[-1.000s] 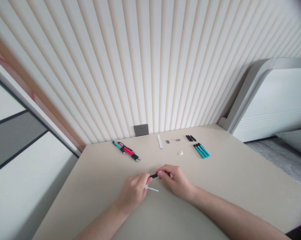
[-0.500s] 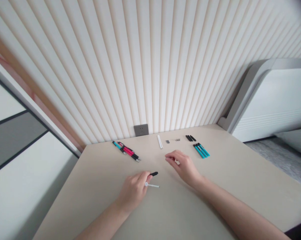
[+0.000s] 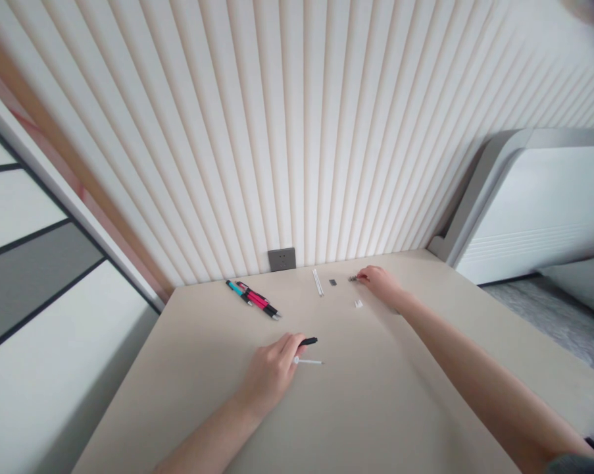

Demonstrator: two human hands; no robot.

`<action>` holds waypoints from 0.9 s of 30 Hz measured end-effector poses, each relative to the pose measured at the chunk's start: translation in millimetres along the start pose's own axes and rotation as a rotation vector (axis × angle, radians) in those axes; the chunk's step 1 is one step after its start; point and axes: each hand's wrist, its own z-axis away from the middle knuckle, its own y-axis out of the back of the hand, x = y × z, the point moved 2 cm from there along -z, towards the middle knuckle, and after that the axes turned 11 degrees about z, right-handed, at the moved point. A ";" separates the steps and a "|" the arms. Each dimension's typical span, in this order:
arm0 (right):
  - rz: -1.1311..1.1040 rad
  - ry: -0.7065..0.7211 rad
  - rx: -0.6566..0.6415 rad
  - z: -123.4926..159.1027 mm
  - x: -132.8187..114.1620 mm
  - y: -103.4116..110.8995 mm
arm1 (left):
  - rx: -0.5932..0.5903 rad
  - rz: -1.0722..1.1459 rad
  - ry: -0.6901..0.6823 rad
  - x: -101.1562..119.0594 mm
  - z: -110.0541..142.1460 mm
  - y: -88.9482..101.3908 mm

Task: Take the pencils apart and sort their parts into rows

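Note:
My left hand rests on the beige table with its fingers closed on a small black pen part. A thin white refill sticks out to the right just below that hand. My right hand is stretched to the far side of the table, fingertips pinched at some tiny grey metal springs. A small white piece lies just in front of the right hand. Beside the springs, to their left, sits a small dark part.
Several assembled pink and teal pens lie at the back left. Two white refill tubes lie near a grey wall socket. A ribbed wall stands behind the table. A grey and white unit is at the right.
My right hand has left the black part, moved away from the left hand and reached to the springs at the back of the table, now covering the teal and black parts there. The left hand stayed.

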 end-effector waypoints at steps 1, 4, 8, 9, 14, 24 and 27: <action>-0.003 -0.013 -0.002 -2.4 -0.2 -2.4 | -0.006 -0.003 0.004 0.0 0.1 -0.1; -0.018 -0.045 0.002 -7.8 0.4 -8.1 | -0.018 -0.006 0.013 0.2 0.6 -0.2; -0.040 -0.060 0.006 -9.6 4.3 -13.5 | -0.018 -0.018 0.013 0.7 1.0 0.1; -0.044 -0.062 0.008 -9.2 5.5 -14.6 | -0.015 -0.021 0.011 0.8 0.9 0.1; -0.068 -0.060 0.020 -6.9 9.7 -17.9 | -0.002 -0.015 0.002 1.3 0.3 0.1; -0.050 -0.035 0.005 -15.1 9.4 -18.7 | -0.007 -0.009 0.012 2.2 -0.4 1.6; -0.040 -0.011 0.004 -15.1 9.3 -18.1 | -0.005 0.002 0.012 2.5 -0.8 2.0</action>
